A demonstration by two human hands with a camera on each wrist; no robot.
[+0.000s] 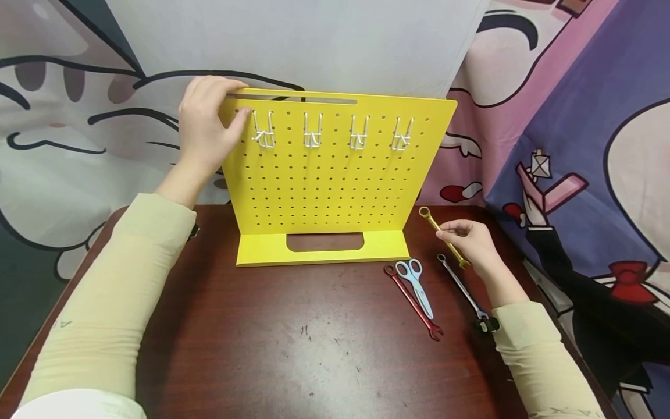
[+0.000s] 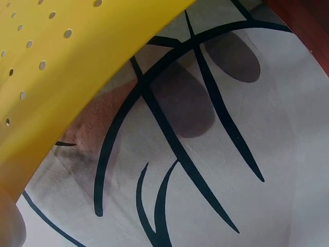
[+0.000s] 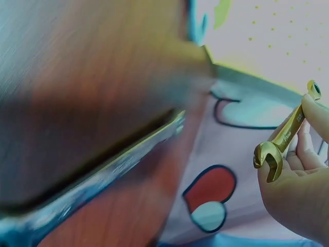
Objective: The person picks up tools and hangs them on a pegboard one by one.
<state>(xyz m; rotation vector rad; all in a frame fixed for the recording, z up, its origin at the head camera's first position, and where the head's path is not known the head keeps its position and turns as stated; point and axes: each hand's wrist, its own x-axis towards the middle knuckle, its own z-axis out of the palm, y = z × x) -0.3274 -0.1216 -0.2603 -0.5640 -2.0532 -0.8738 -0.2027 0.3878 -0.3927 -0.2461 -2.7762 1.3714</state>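
Gold wrench (image 1: 442, 235): combination type, ring end up and away toward the pegboard's (image 1: 335, 174) right edge, open end low toward the person, shaft tilted, lifted clear of the table right of the pegboard base. Pegboard: yellow, upright on its L-shaped foot, four white wire hooks (image 1: 263, 132) across the top rows, slot along the top edge.

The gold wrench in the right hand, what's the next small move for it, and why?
Probably lift the gold wrench toward the nearest bare hook on the yellow pegboard. The right hand already pinches it clear of the table, the left hand steadies the board's top corner, and all four hooks look bare. The wrench's ring end points toward the board.
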